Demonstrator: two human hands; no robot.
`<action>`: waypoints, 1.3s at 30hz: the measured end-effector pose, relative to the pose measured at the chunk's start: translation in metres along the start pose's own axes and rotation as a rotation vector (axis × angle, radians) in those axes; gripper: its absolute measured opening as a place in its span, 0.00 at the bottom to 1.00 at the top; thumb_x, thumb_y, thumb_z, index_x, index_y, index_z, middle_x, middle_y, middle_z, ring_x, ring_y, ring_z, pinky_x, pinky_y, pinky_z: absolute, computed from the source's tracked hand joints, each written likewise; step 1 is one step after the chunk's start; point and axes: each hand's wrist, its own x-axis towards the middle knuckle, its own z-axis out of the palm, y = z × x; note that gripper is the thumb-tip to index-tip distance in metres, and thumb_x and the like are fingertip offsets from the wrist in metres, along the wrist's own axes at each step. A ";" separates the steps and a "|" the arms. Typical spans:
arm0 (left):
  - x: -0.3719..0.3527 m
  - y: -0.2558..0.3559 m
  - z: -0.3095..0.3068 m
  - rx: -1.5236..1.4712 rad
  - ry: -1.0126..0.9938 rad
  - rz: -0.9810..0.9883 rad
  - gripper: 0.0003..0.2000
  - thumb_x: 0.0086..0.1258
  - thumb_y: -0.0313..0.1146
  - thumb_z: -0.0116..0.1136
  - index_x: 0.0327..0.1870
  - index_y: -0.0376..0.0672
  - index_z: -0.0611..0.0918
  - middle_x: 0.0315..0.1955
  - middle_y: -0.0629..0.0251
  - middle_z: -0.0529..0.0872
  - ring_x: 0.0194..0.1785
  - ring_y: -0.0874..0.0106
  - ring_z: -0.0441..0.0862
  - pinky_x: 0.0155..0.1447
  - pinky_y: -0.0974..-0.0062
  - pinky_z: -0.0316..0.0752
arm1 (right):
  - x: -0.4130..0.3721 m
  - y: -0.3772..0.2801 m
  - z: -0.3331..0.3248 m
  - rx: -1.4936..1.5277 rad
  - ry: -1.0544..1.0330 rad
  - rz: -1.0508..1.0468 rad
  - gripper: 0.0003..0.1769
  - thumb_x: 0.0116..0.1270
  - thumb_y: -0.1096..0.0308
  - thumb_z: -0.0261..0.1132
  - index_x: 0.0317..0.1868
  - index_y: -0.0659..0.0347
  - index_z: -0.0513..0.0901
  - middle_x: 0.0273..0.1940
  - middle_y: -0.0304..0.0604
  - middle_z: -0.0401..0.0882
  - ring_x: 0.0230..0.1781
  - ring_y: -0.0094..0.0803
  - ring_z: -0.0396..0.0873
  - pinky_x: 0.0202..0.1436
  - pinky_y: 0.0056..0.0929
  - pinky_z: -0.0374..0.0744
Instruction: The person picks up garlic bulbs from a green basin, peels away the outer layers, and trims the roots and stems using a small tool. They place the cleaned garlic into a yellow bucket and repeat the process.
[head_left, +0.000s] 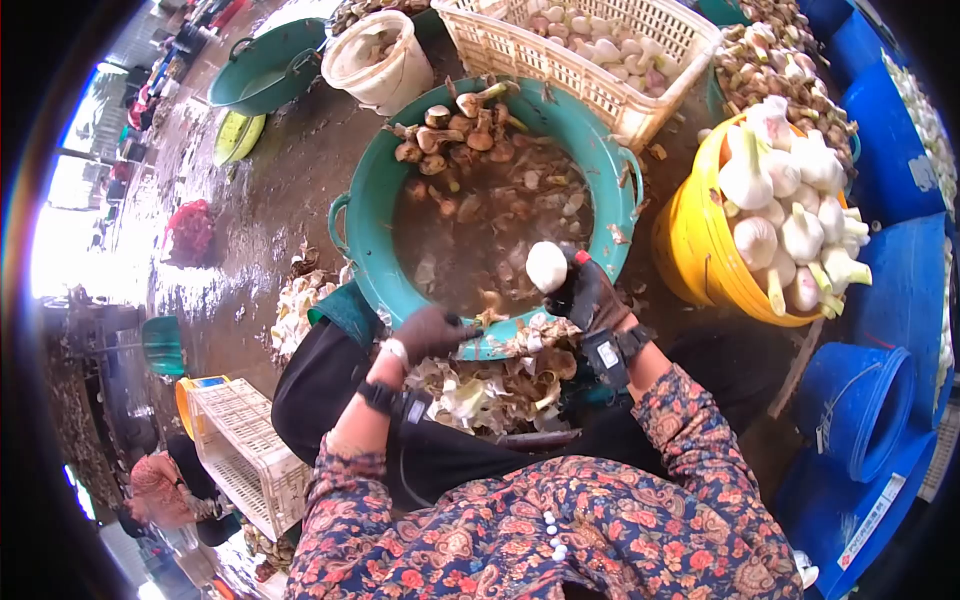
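A large green tub of murky brown water holds unpeeled garlic bulbs, heaped at its far side. My right hand, in a dark glove, is closed round a peeled white garlic bulb over the tub's near right part. My left hand, also gloved, is over the tub's near left rim, its fingers pointing right; blur hides whether they hold anything. Loose garlic skins lie in a pile below the near rim, between my legs. A yellow bucket heaped with white garlic bulbs stands to the right.
A cream crate of garlic and a white bucket stand beyond the tub. Blue containers line the right side. An empty crate is at lower left, near another person. A red net bag lies on the wet floor.
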 end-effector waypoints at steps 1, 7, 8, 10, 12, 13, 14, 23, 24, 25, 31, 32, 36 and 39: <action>0.020 -0.009 -0.010 -0.141 0.114 0.005 0.24 0.56 0.52 0.64 0.37 0.36 0.84 0.25 0.56 0.85 0.28 0.69 0.81 0.39 0.72 0.75 | -0.001 0.003 0.006 0.046 0.111 -0.024 0.20 0.68 0.52 0.51 0.51 0.54 0.76 0.40 0.40 0.81 0.38 0.35 0.79 0.40 0.35 0.79; 0.217 -0.082 -0.050 -0.059 0.797 0.090 0.28 0.54 0.53 0.64 0.43 0.33 0.81 0.38 0.46 0.84 0.45 0.57 0.82 0.46 0.67 0.75 | 0.010 0.014 0.000 -0.444 0.052 -0.410 0.11 0.55 0.76 0.51 0.39 0.68 0.76 0.41 0.46 0.79 0.39 0.32 0.79 0.45 0.29 0.78; 0.264 -0.101 -0.057 -0.309 0.701 -0.060 0.25 0.54 0.49 0.65 0.42 0.34 0.81 0.37 0.48 0.84 0.40 0.58 0.82 0.43 0.68 0.76 | 0.011 0.015 0.001 -0.487 0.108 -0.410 0.11 0.53 0.78 0.52 0.38 0.68 0.76 0.41 0.46 0.79 0.38 0.32 0.79 0.44 0.28 0.78; 0.264 -0.092 -0.067 -0.195 0.542 0.254 0.22 0.54 0.44 0.67 0.41 0.35 0.80 0.36 0.53 0.84 0.34 0.62 0.83 0.37 0.70 0.76 | 0.015 0.017 0.000 -0.487 0.156 -0.427 0.12 0.50 0.82 0.54 0.37 0.66 0.76 0.41 0.47 0.79 0.36 0.29 0.78 0.41 0.24 0.77; 0.288 -0.087 -0.060 -0.429 0.469 0.143 0.20 0.55 0.43 0.66 0.42 0.35 0.80 0.35 0.57 0.84 0.33 0.66 0.82 0.36 0.72 0.76 | 0.015 0.012 0.006 -0.536 0.186 -0.336 0.11 0.53 0.79 0.54 0.38 0.65 0.77 0.36 0.44 0.79 0.30 0.26 0.77 0.34 0.22 0.77; 0.299 -0.087 -0.054 -0.642 0.391 0.029 0.19 0.56 0.41 0.66 0.42 0.36 0.80 0.34 0.61 0.85 0.32 0.69 0.82 0.35 0.74 0.76 | 0.014 0.007 0.014 -0.554 0.240 -0.263 0.10 0.55 0.78 0.55 0.38 0.64 0.77 0.33 0.42 0.79 0.27 0.25 0.76 0.30 0.21 0.77; 0.256 -0.050 -0.061 -0.914 0.372 -0.087 0.17 0.59 0.39 0.65 0.43 0.36 0.80 0.33 0.68 0.83 0.34 0.76 0.79 0.38 0.77 0.75 | 0.017 0.008 0.014 -0.551 0.249 -0.258 0.10 0.55 0.78 0.55 0.38 0.64 0.77 0.33 0.42 0.79 0.27 0.25 0.76 0.30 0.21 0.77; 0.079 0.041 0.003 -0.212 0.265 0.583 0.27 0.45 0.44 0.75 0.45 0.38 0.80 0.35 0.58 0.84 0.39 0.70 0.82 0.46 0.74 0.75 | 0.026 0.020 -0.004 -1.054 0.419 -0.426 0.17 0.60 0.56 0.63 0.28 0.63 0.81 0.20 0.49 0.77 0.21 0.34 0.74 0.30 0.35 0.72; 0.057 0.057 0.005 -0.245 0.279 0.662 0.28 0.43 0.46 0.75 0.46 0.43 0.80 0.35 0.57 0.83 0.38 0.64 0.81 0.47 0.72 0.75 | 0.024 0.021 0.001 -1.079 0.388 -0.488 0.14 0.60 0.59 0.66 0.30 0.63 0.80 0.21 0.33 0.75 0.21 0.17 0.69 0.24 0.25 0.69; 0.042 0.069 0.006 -0.091 0.355 0.700 0.29 0.41 0.48 0.75 0.46 0.45 0.80 0.34 0.58 0.83 0.38 0.61 0.81 0.47 0.69 0.75 | 0.030 0.027 -0.003 -1.031 0.367 -0.564 0.14 0.61 0.59 0.65 0.33 0.63 0.82 0.24 0.36 0.79 0.24 0.17 0.71 0.27 0.26 0.71; 0.022 0.073 0.018 0.126 0.605 0.711 0.29 0.40 0.52 0.74 0.42 0.45 0.81 0.33 0.59 0.82 0.40 0.58 0.80 0.47 0.67 0.75 | 0.001 0.013 0.017 -1.216 0.295 -0.568 0.20 0.61 0.54 0.63 0.31 0.67 0.82 0.24 0.56 0.79 0.26 0.45 0.80 0.30 0.38 0.73; 0.020 0.072 0.018 0.113 0.609 0.692 0.28 0.40 0.52 0.74 0.40 0.44 0.81 0.33 0.59 0.82 0.39 0.58 0.80 0.46 0.66 0.75 | 0.006 0.017 0.012 -1.224 0.270 -0.591 0.20 0.61 0.55 0.62 0.30 0.68 0.81 0.24 0.57 0.78 0.26 0.46 0.79 0.30 0.39 0.73; 0.006 0.072 0.016 0.016 0.653 0.662 0.26 0.40 0.45 0.76 0.40 0.40 0.82 0.30 0.57 0.82 0.35 0.61 0.80 0.43 0.69 0.75 | 0.007 0.023 0.011 -1.089 0.130 -0.649 0.19 0.64 0.58 0.59 0.32 0.70 0.79 0.25 0.52 0.79 0.25 0.40 0.78 0.31 0.38 0.73; -0.001 0.075 0.023 -0.098 0.651 0.634 0.22 0.45 0.37 0.76 0.41 0.38 0.81 0.33 0.61 0.83 0.35 0.70 0.80 0.45 0.74 0.75 | -0.007 0.010 0.019 -0.923 0.081 -0.437 0.21 0.66 0.54 0.57 0.37 0.68 0.79 0.26 0.39 0.79 0.25 0.27 0.75 0.29 0.31 0.73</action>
